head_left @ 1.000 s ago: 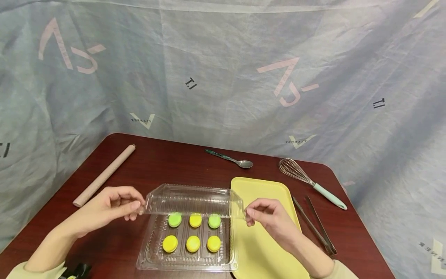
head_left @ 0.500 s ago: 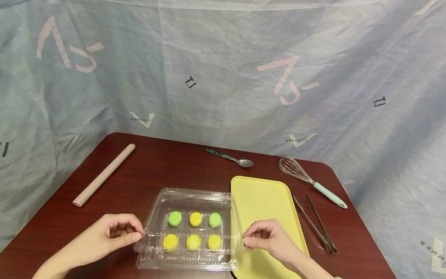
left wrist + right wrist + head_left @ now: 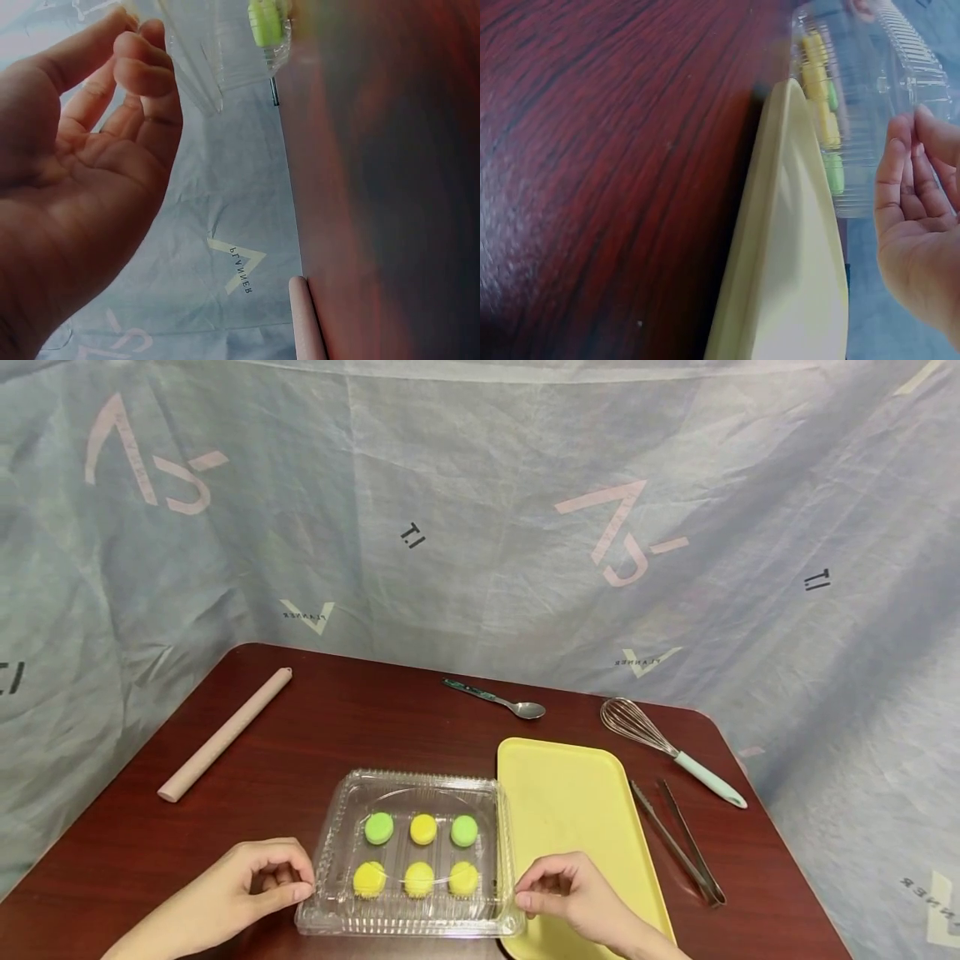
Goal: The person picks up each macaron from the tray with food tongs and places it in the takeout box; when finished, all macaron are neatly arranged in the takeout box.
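A clear plastic clamshell box lies on the table, its hinged lid lowered over the base. Through it show two rows of macarons: two green ones, one of them a green macaron, and several yellow, such as a yellow macaron. My left hand pinches the lid's near left corner between thumb and fingers. At the near right corner my right hand pinches the lid's edge, above the tray. In the right wrist view, the right hand has thumb and fingertips together at the lid.
A yellow tray stands against the box's right side. Metal tongs and a whisk lie further right. Behind the box is a spoon. A pink rolling pin lies at the left, and a grey cloth hangs behind the table.
Both hands have come down and toward the near edge, bringing the lid from a raised tilt down over the macarons. The tray and utensils have stayed put.
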The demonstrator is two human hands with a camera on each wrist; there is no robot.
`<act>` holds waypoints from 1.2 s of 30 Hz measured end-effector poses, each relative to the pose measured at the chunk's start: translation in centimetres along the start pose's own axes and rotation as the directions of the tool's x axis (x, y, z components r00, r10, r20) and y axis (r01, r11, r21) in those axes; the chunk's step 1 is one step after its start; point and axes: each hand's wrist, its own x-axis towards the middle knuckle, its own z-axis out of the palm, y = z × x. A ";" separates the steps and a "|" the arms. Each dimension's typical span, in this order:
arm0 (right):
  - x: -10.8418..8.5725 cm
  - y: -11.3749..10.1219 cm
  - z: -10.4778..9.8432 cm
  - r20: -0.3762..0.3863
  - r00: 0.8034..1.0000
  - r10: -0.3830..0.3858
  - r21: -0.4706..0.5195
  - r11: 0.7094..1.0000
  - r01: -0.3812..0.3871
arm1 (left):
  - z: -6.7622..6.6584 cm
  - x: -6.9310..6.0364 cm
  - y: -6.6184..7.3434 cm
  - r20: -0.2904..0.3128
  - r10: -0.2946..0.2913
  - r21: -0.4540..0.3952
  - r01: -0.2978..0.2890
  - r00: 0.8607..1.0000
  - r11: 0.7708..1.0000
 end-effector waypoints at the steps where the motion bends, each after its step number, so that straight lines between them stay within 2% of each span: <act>1: 0.0 0.1 0.0 -0.002 1.000 -0.005 -0.017 1.000 0.005 | 0.1 0.0 0.0 -0.001 -0.003 0.004 0.003 1.000 1.000; 10: -0.3 0.3 0.4 -0.023 0.999 -0.026 -0.141 0.990 0.022 | 0.5 -0.3 -0.2 -0.004 -0.030 0.053 0.030 1.000 0.998; 14: -0.4 0.2 0.5 -0.017 0.999 -0.029 -0.164 0.986 0.026 | 0.6 -0.7 -0.2 0.028 -0.045 0.050 0.043 0.999 0.998; 17: -0.6 0.0 0.7 -0.013 1.000 -0.008 -0.160 0.987 0.006 | 0.6 -0.8 -0.2 0.058 -0.039 0.038 0.037 0.998 0.999; 22: -0.5 -0.1 1.1 0.003 1.000 0.013 -0.153 0.988 -0.012 | 0.7 -1.0 -0.3 0.075 -0.032 0.020 0.031 0.997 0.999; 30: -0.5 0.0 1.5 -0.008 1.000 0.029 -0.152 0.988 -0.029 | 1.1 -1.0 -0.2 0.036 -0.093 0.016 0.092 0.995 0.996; 36: -0.5 -0.2 1.9 -0.029 0.998 0.053 -0.162 0.985 -0.057 | 1.3 -0.9 -0.1 0.051 -0.129 -0.029 0.130 0.990 0.991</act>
